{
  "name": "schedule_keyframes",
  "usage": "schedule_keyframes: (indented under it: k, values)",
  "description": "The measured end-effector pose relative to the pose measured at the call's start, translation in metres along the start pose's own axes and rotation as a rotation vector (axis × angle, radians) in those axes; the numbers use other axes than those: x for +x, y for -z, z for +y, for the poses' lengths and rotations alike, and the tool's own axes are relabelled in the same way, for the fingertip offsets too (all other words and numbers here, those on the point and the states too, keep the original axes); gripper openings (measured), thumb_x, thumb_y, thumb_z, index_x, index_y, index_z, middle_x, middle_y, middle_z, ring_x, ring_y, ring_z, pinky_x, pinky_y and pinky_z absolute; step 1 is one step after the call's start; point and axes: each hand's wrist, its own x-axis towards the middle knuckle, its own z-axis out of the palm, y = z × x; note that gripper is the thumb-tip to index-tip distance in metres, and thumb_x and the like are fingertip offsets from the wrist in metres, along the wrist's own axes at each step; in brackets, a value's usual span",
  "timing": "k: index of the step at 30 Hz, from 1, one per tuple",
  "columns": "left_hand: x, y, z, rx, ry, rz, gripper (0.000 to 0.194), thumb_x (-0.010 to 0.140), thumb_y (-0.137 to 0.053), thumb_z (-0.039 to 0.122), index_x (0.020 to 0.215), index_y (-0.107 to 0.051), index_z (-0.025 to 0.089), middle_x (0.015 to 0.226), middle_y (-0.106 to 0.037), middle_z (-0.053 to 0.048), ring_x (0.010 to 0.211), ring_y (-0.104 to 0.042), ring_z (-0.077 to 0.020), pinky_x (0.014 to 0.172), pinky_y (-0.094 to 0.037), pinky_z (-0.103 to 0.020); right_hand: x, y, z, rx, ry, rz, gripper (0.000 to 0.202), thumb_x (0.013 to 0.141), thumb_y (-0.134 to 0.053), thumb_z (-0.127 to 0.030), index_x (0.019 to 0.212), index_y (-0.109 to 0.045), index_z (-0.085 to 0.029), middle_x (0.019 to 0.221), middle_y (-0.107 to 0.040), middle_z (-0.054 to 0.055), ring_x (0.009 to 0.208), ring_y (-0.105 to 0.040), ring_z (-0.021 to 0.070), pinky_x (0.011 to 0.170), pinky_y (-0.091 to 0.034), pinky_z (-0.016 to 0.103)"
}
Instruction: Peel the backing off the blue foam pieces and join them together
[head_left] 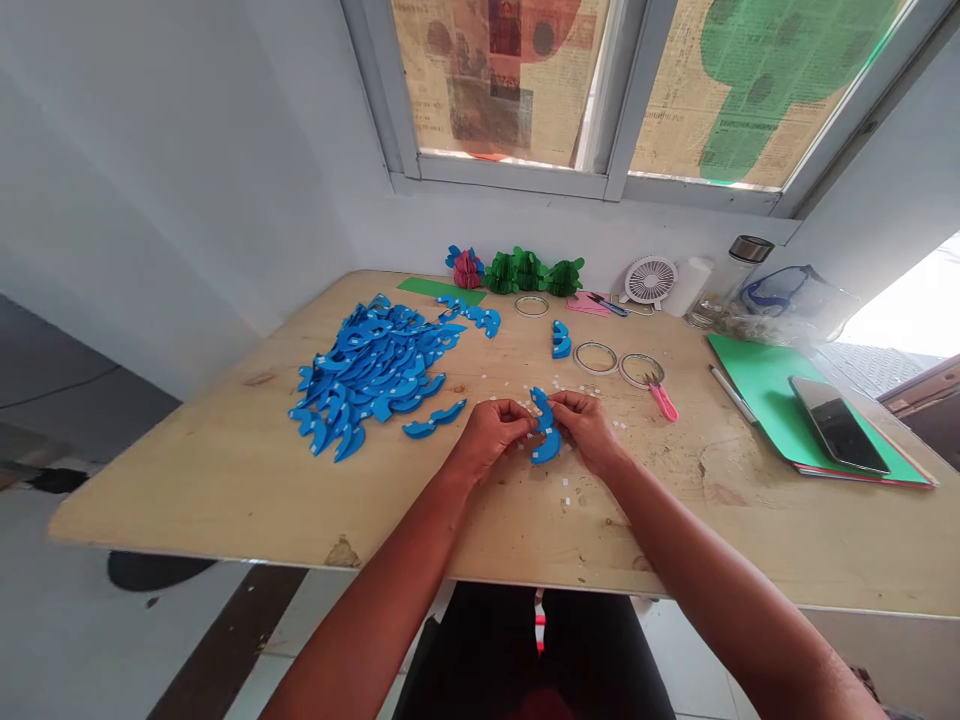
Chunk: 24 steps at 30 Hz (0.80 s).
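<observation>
A wavy blue paper cutout (546,445) with small white squares on it is held upright between my two hands, low over the table. My left hand (491,438) pinches its left edge, fingertips pressed together. From the other side my right hand (589,428) grips near its upper part with thumb and finger. Left of my left hand lies a single blue cutout (435,418), and beyond it a large heap of similar blue cutouts (371,365). Tiny white square bits (567,483) are scattered around my hands.
Tape rolls (596,345) and pink-handled scissors (663,400) lie right of my hands. Further right, a phone (840,425) rests on green paper sheets (757,385). Green paper ornaments (529,270), a small white fan (650,281) and a glass bottle (729,280) stand along the wall.
</observation>
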Motion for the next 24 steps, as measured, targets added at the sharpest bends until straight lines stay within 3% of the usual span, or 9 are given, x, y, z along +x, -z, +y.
schedule_keyframes:
  k: [9,24]
  values:
    - [0.001,-0.002,-0.006,-0.025,-0.074,0.018,0.017,0.052,-0.072,0.022,0.062,-0.06,0.013,0.058,-0.063,-0.002,0.054,-0.059,-0.0135,0.05,-0.046,-0.023,0.0,0.0,-0.001,0.001,0.003,-0.007,0.02,0.064,-0.068,-0.035,0.067,-0.063,-0.016,0.051,-0.054,-0.004,0.043,-0.042,0.0062,0.043,-0.029,0.02]
    - [-0.003,-0.001,0.005,0.15,-0.181,0.029,0.009,0.057,-0.065,0.015,0.065,-0.065,0.015,0.067,-0.067,-0.003,0.064,-0.062,-0.015,0.06,-0.049,-0.024,-0.002,-0.001,-0.005,0.008,-0.005,0.003,0.021,0.061,-0.069,-0.035,0.066,-0.063,-0.016,0.051,-0.053,-0.004,0.043,-0.038,0.006,0.043,-0.027,0.021]
